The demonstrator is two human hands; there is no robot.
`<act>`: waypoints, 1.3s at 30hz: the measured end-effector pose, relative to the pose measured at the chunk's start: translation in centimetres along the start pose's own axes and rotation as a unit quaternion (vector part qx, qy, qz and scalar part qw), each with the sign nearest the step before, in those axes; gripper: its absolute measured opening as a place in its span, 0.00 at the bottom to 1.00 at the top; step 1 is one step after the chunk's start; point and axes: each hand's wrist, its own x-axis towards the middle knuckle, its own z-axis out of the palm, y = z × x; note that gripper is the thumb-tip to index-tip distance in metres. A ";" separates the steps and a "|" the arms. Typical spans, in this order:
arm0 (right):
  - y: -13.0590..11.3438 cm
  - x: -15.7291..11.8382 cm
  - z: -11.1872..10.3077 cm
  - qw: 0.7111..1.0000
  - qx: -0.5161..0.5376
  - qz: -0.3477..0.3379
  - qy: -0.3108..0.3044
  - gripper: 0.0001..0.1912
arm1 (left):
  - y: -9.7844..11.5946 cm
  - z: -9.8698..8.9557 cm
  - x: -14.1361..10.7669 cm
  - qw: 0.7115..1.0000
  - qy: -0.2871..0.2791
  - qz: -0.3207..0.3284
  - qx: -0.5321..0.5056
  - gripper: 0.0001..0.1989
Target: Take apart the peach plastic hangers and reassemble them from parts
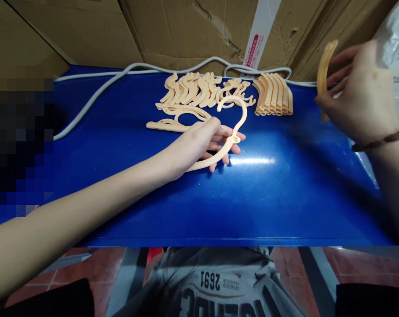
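Note:
Beige plastic hanger parts lie about the blue table. My left hand (206, 141) is closed around a curved arm joined to a hook, part of a clothes hanger (226, 149). Its hook curls up above my fingers. Raised at the right, my right hand (360, 83) pinches a curved hanger arm (325, 66) between thumb and fingers. Just behind my left hand are flat hanger pieces (169, 127). Farther back lies a row of curved arms (189, 88), then a small heap of hooks (235, 88), then a neat stack of arms (274, 94).
A white cable (133, 70) runs along the back of the blue table (252, 207). Cardboard boxes (186, 31) stand behind it. A clear plastic bag (397, 53) is at the far right. The person's grey shirt (215, 286) shows below the front edge.

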 end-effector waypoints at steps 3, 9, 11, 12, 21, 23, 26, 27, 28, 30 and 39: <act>-1.3 -0.7 -0.1 0.953 0.297 -0.056 0.017 0.29 | 0.5 0.5 -0.2 0.999 0.036 0.009 0.018 0.17; -4.8 -3.1 0.4 0.853 0.467 -0.117 -0.203 0.19 | 0.5 0.6 -0.4 0.997 0.071 0.010 0.030 0.13; -5.4 -3.7 0.4 0.829 0.483 -0.128 -0.250 0.14 | 0.5 0.5 -0.3 0.996 0.079 0.020 0.026 0.13; -5.7 -3.9 0.4 0.817 0.491 -0.129 -0.274 0.11 | 0.5 0.5 -0.3 0.996 0.082 0.023 0.024 0.13; -6.3 -5.0 -0.1 0.757 0.524 -0.048 -0.387 0.08 | 0.9 0.7 -0.4 0.996 0.090 0.002 0.012 0.13; -6.6 -5.1 0.0 0.817 0.457 -0.089 -0.340 0.09 | 1.0 0.7 -0.4 0.996 0.090 0.000 0.008 0.13; -6.7 -5.3 0.4 0.883 0.365 -0.145 -0.257 0.14 | 1.1 0.5 -0.4 0.995 0.096 0.003 0.008 0.14; -6.7 -5.3 0.5 0.894 0.342 -0.158 -0.243 0.16 | 1.1 0.5 -0.4 0.995 0.098 0.005 0.009 0.13; -6.6 -5.4 0.6 0.900 0.323 -0.172 -0.237 0.19 | 1.1 0.4 -0.4 0.995 0.099 0.006 0.011 0.13; -6.5 -5.4 0.8 0.907 0.291 -0.197 -0.232 0.22 | 1.1 0.3 -0.4 0.995 0.094 0.006 0.016 0.13; -6.2 -5.5 1.6 0.921 0.199 -0.291 -0.168 0.19 | 0.8 0.0 -0.6 0.998 0.031 -0.002 0.051 0.17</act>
